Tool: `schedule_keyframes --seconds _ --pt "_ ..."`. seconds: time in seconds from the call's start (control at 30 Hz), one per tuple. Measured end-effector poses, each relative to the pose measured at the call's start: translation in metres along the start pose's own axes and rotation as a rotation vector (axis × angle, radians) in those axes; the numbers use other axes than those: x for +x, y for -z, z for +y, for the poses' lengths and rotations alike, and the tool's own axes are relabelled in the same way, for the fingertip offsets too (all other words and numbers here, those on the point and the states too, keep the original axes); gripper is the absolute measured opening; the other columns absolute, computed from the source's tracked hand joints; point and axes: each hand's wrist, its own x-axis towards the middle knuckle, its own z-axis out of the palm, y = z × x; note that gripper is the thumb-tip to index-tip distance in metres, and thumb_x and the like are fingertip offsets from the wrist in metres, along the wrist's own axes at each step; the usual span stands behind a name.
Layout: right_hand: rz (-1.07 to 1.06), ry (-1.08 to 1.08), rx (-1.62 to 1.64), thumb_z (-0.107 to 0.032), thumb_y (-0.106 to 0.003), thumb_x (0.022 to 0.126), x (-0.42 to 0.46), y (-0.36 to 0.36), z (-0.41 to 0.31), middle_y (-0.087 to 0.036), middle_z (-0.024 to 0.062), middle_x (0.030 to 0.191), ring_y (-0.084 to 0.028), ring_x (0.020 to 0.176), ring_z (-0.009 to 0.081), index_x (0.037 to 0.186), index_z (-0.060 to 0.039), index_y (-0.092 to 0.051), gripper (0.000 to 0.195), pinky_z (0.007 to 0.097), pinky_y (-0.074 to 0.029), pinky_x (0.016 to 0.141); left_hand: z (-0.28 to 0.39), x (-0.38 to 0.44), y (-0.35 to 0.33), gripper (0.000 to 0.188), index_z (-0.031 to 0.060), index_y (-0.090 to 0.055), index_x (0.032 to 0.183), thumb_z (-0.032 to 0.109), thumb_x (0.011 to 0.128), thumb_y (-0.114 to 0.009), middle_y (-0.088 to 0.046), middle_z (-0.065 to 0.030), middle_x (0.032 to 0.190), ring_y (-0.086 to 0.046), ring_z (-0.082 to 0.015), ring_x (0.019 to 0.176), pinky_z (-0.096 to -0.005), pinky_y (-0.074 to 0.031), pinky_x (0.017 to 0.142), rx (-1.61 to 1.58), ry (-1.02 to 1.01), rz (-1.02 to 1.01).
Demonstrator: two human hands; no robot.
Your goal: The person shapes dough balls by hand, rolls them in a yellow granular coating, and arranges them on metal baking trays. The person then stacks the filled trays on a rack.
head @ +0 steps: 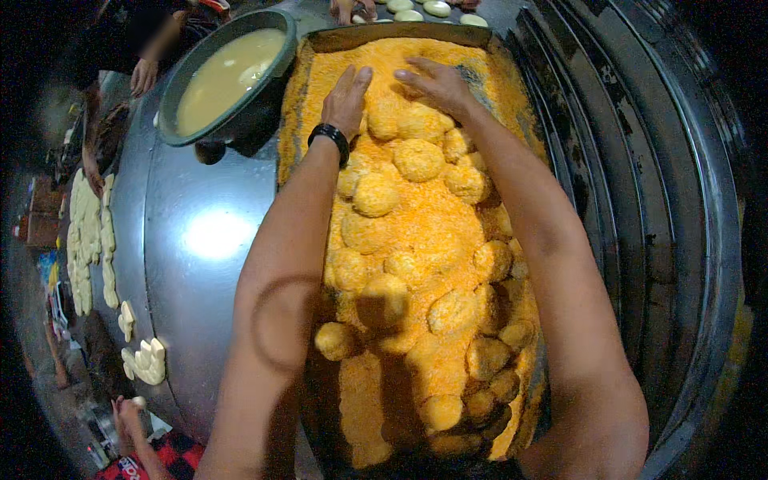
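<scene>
A long tray of orange breadcrumbs lies before me. Many crumb-coated dough rounds, such as one round near the middle, rest in and on the crumbs. My left hand, with a black band at its wrist, is over the tray's far part, fingers extended. Across from it, my right hand has its fingers spread above the crumbs. Both hands are just beyond the farthest coated rounds, and neither grips anything that I can see. Their undersides are hidden, so contact with the crumbs is unclear.
A dark tub of pale yellow liquid stands left of the tray. Black ridged trays flank the right. Dough strips and dough pieces lie on the metal table. Other people's hands work at the left and far edges.
</scene>
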Motion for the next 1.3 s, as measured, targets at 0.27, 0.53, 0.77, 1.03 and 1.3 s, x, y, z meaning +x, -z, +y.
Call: schedule_keyframes --seconds 0.27,0.53,0.77,1.03,1.3 --pt "-0.325 -0.46 1.205 -0.048 -0.059 0.081 -0.093 0.07 -0.069 -0.062 0.0123 0.108 -0.062 0.093 0.0233 0.113 -0.0027 -0.056 0.055 0.0366 -0.05 0.084 0.068 -0.077 -0.017 0.057 -0.0044 -0.047 0.125 0.043 0.093 -0.046 -0.053 -0.0177 0.124 -0.052 -0.0287 0.111 -0.0372 -0.036 0.1 -0.768 0.056 -0.326" --pt "0.037 -0.317 0.395 -0.043 -0.062 0.083 -0.169 0.077 -0.059 -0.063 0.005 0.098 -0.057 0.091 0.015 0.107 -0.0024 -0.062 0.047 0.033 -0.047 0.076 0.041 -0.172 0.012 0.063 -0.0022 -0.043 0.13 0.045 0.089 -0.052 -0.045 -0.0178 0.134 -0.04 -0.0274 0.126 -0.0348 -0.028 0.106 0.335 -0.171 0.054" --pt "-0.108 -0.442 1.123 -0.035 -0.06 0.085 -0.202 0.056 -0.139 -0.06 0.0069 0.112 -0.058 0.099 0.0192 0.121 -0.0054 -0.053 0.047 0.034 -0.047 0.085 0.086 -0.181 -0.022 0.067 -0.0026 -0.043 0.129 0.048 0.087 -0.055 -0.05 -0.0114 0.126 -0.044 -0.0205 0.119 -0.031 -0.031 0.102 -0.319 0.032 -0.213" --pt "0.097 -0.24 0.204 -0.042 -0.07 0.073 -0.242 0.101 -0.087 -0.063 0.0126 0.101 -0.061 0.089 0.0214 0.109 -0.0011 -0.058 0.056 0.0326 -0.049 0.081 0.1 -0.264 0.026 0.069 -0.0028 -0.036 0.134 0.051 0.092 -0.041 -0.045 -0.0165 0.133 -0.038 -0.0257 0.127 -0.0359 -0.023 0.108 0.023 -0.031 -0.145" --pt "-0.119 -0.511 0.879 -0.07 -0.045 0.079 -0.297 0.07 -0.144 -0.035 0.0189 0.139 -0.033 0.129 0.0318 0.14 -0.0105 -0.031 0.087 0.0537 -0.029 0.102 0.101 -0.294 -0.026 0.069 0.0005 -0.03 0.138 0.051 0.092 -0.04 -0.037 -0.0167 0.139 -0.035 -0.0266 0.129 -0.036 -0.024 0.108 -0.136 0.18 -0.091"
